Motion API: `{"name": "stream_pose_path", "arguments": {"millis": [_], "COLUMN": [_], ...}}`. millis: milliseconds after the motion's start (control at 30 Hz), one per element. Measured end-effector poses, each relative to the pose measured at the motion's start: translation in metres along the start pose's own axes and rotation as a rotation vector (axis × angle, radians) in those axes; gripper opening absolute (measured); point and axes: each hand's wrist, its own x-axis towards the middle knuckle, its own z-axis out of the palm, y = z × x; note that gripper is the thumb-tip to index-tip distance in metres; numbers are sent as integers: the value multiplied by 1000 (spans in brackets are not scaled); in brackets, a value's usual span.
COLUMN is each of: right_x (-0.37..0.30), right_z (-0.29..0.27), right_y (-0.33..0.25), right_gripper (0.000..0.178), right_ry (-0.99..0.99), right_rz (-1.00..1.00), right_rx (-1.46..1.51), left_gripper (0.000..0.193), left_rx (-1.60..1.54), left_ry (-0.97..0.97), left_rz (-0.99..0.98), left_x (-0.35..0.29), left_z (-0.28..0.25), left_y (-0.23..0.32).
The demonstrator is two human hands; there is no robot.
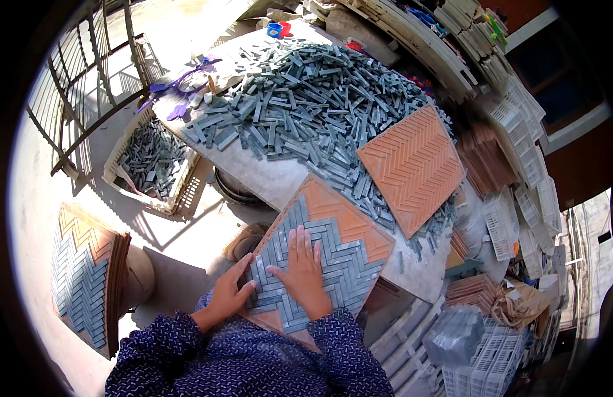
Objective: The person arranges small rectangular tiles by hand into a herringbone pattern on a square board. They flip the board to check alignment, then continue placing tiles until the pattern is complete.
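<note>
A square orange tray (344, 233) with a herringbone pattern lies tilted before me, partly over the table's near edge. Grey stone strips (346, 260) fill its middle in a zigzag; its far and near corners show bare orange. My right hand (301, 276) rests flat on the strips, fingers stretched out and thumb apart. Against the tray's left edge is my left hand (228, 295), its fingers extended along the rim and its thumb apart, over the border strips. Nothing separate shows in either hand.
Loose grey strips (306, 92) form a big heap on the table (270, 177). On its right side lies an unfilled orange tray (412, 171). A strip-filled crate (177, 198) and a stack of filled trays (88, 278) stand left; white crates (482, 354) stand right.
</note>
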Motion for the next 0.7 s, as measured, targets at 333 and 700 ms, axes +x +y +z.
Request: {"name": "stream_pose_path", "arguments": {"millis": [333,700], "right_x": [19,15], "right_z": [-10,-20], "right_y": [23,26], "right_gripper": [93,94], "right_ry": [1,-26], "right_rz": [54,20], "right_rx": [-43,15], "left_gripper": [67,67], "left_rx": [13,-34], "left_ry": [-24,-2], "left_rz": [-9,-22], "left_x": [-1,10], "left_z": [1,13], "left_y": [4,4]}}
